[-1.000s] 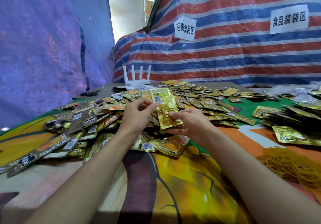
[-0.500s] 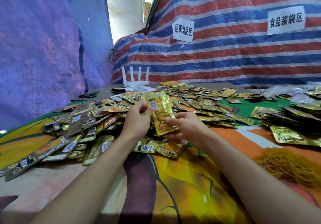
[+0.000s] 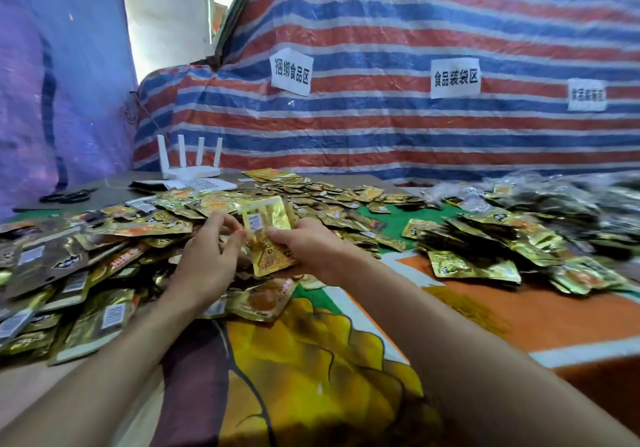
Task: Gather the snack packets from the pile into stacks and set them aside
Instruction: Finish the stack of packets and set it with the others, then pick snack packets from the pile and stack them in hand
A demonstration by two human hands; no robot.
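Note:
A wide pile of gold and dark snack packets [image 3: 104, 259] covers the left and middle of the table. My right hand [image 3: 311, 249] holds a small stack of gold packets [image 3: 266, 235] upright above the pile, thumb on its face. My left hand [image 3: 207, 256] is at the stack's left edge, its fingertips pinching the packets there. A second heap of gathered packets [image 3: 502, 238] lies to the right.
The table wears a colourful printed cloth [image 3: 311, 360]. A clump of yellow rubber bands [image 3: 467, 311] lies at my right forearm. A white router [image 3: 190, 166] and black scissors [image 3: 67, 197] sit at the back left. Striped tarpaulin with paper signs [image 3: 291, 71] forms the back wall.
The held stack has sunk a little toward the pile and my left hand has slid down its left edge. My head has turned right and tilted up, showing more of the right heap.

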